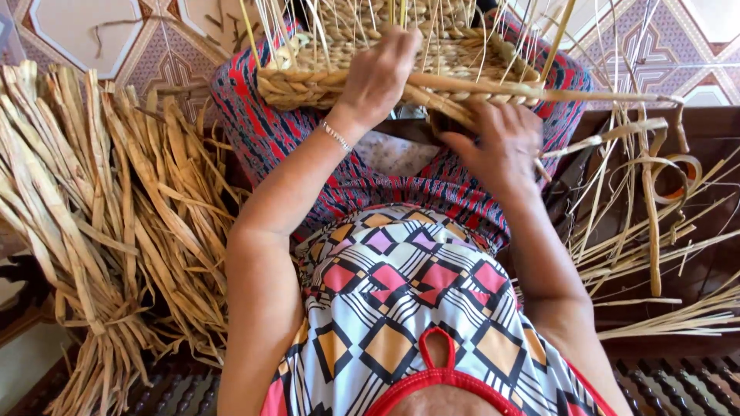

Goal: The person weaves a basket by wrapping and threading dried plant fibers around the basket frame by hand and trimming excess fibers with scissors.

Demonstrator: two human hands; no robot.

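Head view, read from left to right: a large heap of dried flat fibre strips (100, 223) lies at the person's left side, loose and fanned out. Next, the left hand (379, 77) rests on the rim of a half-woven basket (362, 77), fingers curled over the braided edge and closed on it, a thin bracelet (336, 135) at the wrist. The basket sits on the person's lap, on a red and blue patterned skirt (262, 131), with unwoven stakes (308, 23) standing up from its wall. The right hand (499, 142) is below the rim, fingers bent around a thick strand (539, 95) that runs off to the right; the grip appears closed, though the fingertips are hidden. Further right, loose strips and curled offcuts (655, 200) lie on a dark wooden bench (709, 123). Judgement: the basket looks light and fairly stiff at the braided rim, the soundest place to hold; the free stakes appear brittle and likely to crack if bent sharply.
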